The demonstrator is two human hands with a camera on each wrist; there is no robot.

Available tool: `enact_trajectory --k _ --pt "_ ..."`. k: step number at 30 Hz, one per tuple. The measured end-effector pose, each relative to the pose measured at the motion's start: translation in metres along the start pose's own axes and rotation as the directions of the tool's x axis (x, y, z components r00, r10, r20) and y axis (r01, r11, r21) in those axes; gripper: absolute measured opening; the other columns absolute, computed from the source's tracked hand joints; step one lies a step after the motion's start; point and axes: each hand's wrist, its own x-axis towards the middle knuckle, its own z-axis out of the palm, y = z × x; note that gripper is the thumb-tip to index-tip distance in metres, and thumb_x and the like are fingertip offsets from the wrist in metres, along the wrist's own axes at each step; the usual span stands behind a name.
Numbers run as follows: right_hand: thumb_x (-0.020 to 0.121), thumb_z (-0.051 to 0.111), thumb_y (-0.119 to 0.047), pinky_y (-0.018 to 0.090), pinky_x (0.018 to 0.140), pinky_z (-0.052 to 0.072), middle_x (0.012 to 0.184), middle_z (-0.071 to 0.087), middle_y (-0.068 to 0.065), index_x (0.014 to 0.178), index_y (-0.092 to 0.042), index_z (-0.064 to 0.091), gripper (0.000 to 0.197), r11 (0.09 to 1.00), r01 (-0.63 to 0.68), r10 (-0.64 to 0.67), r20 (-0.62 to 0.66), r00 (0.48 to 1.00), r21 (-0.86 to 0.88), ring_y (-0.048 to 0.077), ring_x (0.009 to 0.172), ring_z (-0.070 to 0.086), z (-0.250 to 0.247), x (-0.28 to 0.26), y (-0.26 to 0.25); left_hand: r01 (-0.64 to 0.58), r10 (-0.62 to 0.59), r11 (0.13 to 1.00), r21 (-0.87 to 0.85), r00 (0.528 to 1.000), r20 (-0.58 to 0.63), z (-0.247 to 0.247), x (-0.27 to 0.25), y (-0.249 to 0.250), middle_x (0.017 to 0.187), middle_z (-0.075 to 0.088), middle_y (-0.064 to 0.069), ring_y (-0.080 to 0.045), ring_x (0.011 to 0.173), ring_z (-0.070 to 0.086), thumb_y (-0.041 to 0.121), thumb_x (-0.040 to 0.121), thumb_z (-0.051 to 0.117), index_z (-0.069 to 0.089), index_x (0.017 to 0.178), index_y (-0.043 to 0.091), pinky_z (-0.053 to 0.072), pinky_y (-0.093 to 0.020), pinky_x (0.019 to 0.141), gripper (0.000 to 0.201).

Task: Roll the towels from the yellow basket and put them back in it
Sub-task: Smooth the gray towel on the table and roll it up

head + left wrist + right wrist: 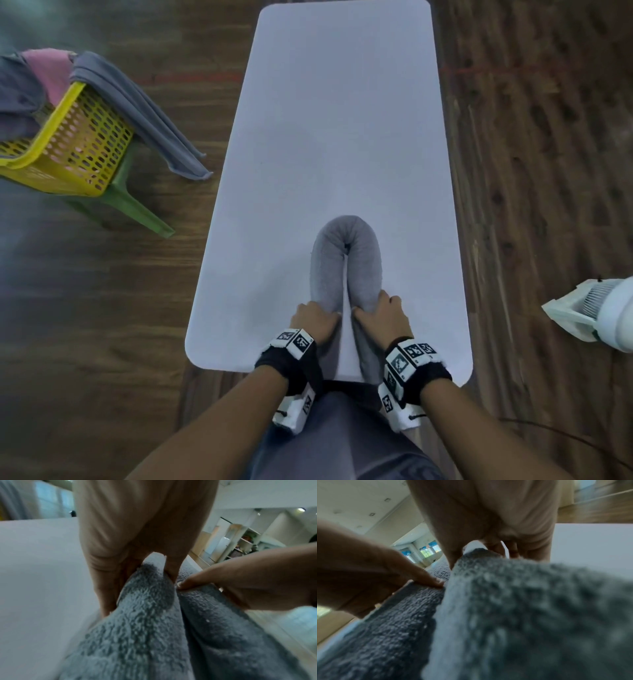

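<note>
A grey towel point(346, 253), rolled into a long sausage and bent into a U, lies on the white table point(342, 120) with its bend pointing away from me. My left hand point(317, 317) grips the left leg of the roll point(140, 615) near the table's front edge. My right hand point(383, 313) grips the right leg point(522, 601). The two legs lie side by side, almost touching. The yellow basket point(68, 137) stands at the far left, off the table, with a grey towel point(144, 116) draped over its rim and pink and grey cloth point(44, 72) inside.
The basket rests on a green stool point(137, 209) on the wooden floor point(531, 171). A white fan point(599, 315) stands on the floor at the right. The far half of the table holds nothing but bare white surface.
</note>
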Motion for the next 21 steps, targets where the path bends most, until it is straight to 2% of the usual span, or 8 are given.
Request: enact_trajectory --k 4,10,15,18,21 --pt "0.08 0.057 -0.049 0.039 0.088 0.046 0.109 0.046 0.009 0.12 -0.016 0.05 0.053 0.993 -0.013 0.012 0.008 1.0 0.115 0.036 0.1 0.056 -0.002 -0.002 0.002 0.013 0.001 0.982 -0.19 0.997 0.073 0.0 -0.002 0.001 0.109 0.065 -0.016 -0.032 0.097 0.061 0.043 0.084 0.061 0.062 0.1 0.005 0.045 -0.029 0.073 0.041" --pt "0.078 0.061 -0.049 0.042 0.091 0.048 0.108 0.048 0.009 0.111 -0.016 0.055 0.048 0.989 -0.004 0.005 -0.009 1.0 0.151 0.034 0.098 0.058 -0.006 0.0 0.003 0.042 -0.015 0.961 -0.274 0.995 0.099 -0.006 -0.003 -0.008 0.113 0.063 -0.016 -0.031 0.1 0.06 0.043 0.083 0.063 0.061 0.112 0.004 0.049 -0.032 0.079 0.049" --pt "0.075 0.063 -0.048 0.041 0.084 0.05 0.104 0.057 0.01 0.106 -0.017 0.053 0.046 0.983 0.013 -0.004 -0.053 0.999 0.183 0.032 0.092 0.059 -0.004 0.003 -0.001 0.049 -0.015 0.939 -0.341 0.994 0.104 -0.001 -0.004 -0.009 0.113 0.063 -0.015 -0.031 0.099 0.061 0.044 0.082 0.064 0.06 0.113 0.005 0.052 -0.037 0.085 0.05" --pt "0.075 0.063 -0.045 0.042 0.085 0.049 0.105 0.058 0.007 0.114 -0.02 0.047 0.05 0.978 0.038 -0.023 -0.078 0.997 0.205 0.031 0.095 0.058 -0.003 0.0 -0.002 0.045 -0.013 0.933 -0.357 0.996 0.091 0.0 -0.004 -0.01 0.116 0.061 -0.015 -0.032 0.101 0.06 0.045 0.082 0.064 0.056 0.114 0.005 0.052 -0.04 0.087 0.052" --pt "0.074 0.063 -0.04 0.042 0.09 0.047 0.113 0.059 0.001 0.128 -0.026 0.039 0.061 0.96 0.061 -0.039 -0.087 0.995 0.274 0.028 0.1 0.058 -0.003 -0.001 -0.004 0.041 -0.007 0.914 -0.403 0.996 0.085 0.0 -0.006 -0.01 0.119 0.056 -0.016 -0.033 0.103 0.058 0.043 0.083 0.064 0.043 0.118 0.008 0.051 -0.043 0.087 0.054"
